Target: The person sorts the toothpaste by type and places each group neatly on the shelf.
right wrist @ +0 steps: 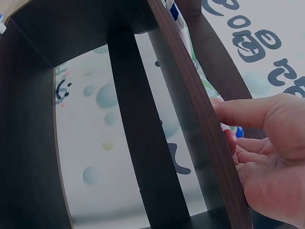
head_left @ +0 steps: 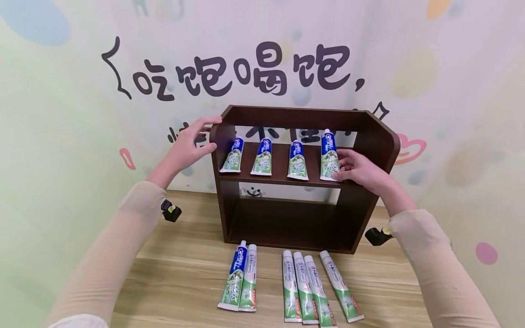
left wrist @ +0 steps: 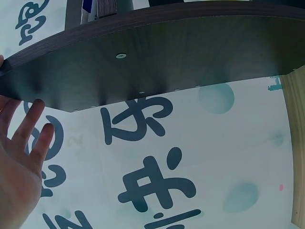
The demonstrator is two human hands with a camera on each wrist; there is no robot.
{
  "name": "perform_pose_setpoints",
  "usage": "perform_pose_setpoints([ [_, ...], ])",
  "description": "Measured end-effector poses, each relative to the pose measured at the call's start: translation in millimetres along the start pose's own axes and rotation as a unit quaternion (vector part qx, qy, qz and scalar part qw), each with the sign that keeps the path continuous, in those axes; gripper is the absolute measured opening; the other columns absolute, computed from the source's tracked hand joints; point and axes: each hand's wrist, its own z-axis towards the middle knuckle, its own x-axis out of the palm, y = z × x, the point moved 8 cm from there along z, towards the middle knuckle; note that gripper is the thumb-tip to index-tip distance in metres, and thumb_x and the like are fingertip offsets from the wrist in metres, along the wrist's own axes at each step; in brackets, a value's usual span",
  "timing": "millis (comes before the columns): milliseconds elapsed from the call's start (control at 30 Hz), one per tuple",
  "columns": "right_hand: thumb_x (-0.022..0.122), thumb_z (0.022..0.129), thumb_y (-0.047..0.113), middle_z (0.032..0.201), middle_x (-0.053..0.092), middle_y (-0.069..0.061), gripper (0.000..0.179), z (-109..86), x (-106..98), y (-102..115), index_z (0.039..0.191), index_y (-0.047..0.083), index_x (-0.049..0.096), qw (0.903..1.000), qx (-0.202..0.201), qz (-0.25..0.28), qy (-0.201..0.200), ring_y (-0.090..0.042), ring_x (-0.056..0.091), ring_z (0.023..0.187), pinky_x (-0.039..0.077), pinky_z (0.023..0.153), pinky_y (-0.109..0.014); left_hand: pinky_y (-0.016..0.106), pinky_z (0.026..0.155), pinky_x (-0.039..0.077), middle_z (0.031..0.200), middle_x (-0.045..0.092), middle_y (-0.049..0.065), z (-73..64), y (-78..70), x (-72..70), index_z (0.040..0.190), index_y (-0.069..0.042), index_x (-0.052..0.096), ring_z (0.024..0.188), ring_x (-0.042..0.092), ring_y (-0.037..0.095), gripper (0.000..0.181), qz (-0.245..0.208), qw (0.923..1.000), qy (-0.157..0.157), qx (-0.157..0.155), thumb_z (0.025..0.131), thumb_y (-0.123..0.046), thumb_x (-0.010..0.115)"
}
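Note:
A dark brown two-tier shelf (head_left: pixel 287 218) stands on the table, with Crest toothpaste tubes in a row on its upper board. My right hand (head_left: pixel 361 171) pinches the lower right side of the rightmost blue-and-green toothpaste tube (head_left: pixel 328 157), which leans cap up. In the right wrist view, the board's front edge (right wrist: pixel 205 119) partly hides that tube behind my fingers. My left hand (head_left: pixel 190 143) touches the shelf's left side panel near its top, fingers extended. Against the panel's outer face (left wrist: pixel 157 62), the left wrist view shows those fingers spread.
On the table (head_left: pixel 176 273) before the shelf, another Crest tube (head_left: pixel 234 278) lies beside a white-and-green tube (head_left: pixel 248 278). Several more white-and-green tubes (head_left: pixel 305 287) lie to the right. Behind the shelf hangs a printed backdrop (head_left: pixel 246 27). The lower tier shows bare board.

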Motion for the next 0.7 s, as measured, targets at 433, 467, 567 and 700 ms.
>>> perform_pose_setpoints([
  [433,0.067,0.092,0.014,0.133,0.046,-0.021,0.081,-2.3,-1.1,-1.5,0.156,0.007,0.02,1.0,0.002,0.001,-0.004,-0.028,0.046,0.116,0.05,0.079,-0.01,0.057,0.107,0.044,0.153,0.048,0.004,0.2,-0.3,-0.1,0.143,-0.018,0.049,0.128,0.054,0.035,0.054,0.002,1.0,0.005,0.0,0.091,-0.008,0.063],
  [467,0.067,0.092,0.014,0.133,0.046,-0.021,0.081,-2.8,-1.1,-1.4,0.156,0.007,0.02,1.0,0.002,0.0,-0.004,-0.029,0.046,0.117,0.05,0.079,-0.01,0.057,0.107,0.044,0.153,0.048,0.004,0.2,-0.5,-0.1,0.143,-0.017,0.049,0.127,0.054,0.035,0.054,0.003,1.0,0.006,-0.001,0.091,-0.009,0.063],
  [567,0.067,0.091,0.014,0.134,0.046,-0.021,0.08,-4.1,-0.8,-0.2,0.156,0.008,0.02,1.0,0.002,-0.003,-0.002,-0.029,0.045,0.118,0.05,0.08,-0.011,0.056,0.107,0.045,0.153,0.047,0.004,-0.1,-1.5,-0.3,0.143,-0.016,0.049,0.127,0.054,0.035,0.054,0.006,0.9999,0.008,-0.003,0.091,-0.009,0.063],
  [700,0.068,0.091,0.014,0.133,0.047,-0.022,0.08,-4.9,-0.2,0.8,0.156,0.006,0.021,1.0,0.0,-0.008,0.003,-0.029,0.045,0.117,0.05,0.08,-0.011,0.055,0.108,0.045,0.153,0.047,0.004,-0.5,-2.7,-0.4,0.143,-0.015,0.048,0.127,0.054,0.036,0.054,0.008,0.9999,0.01,-0.002,0.091,-0.009,0.063],
])
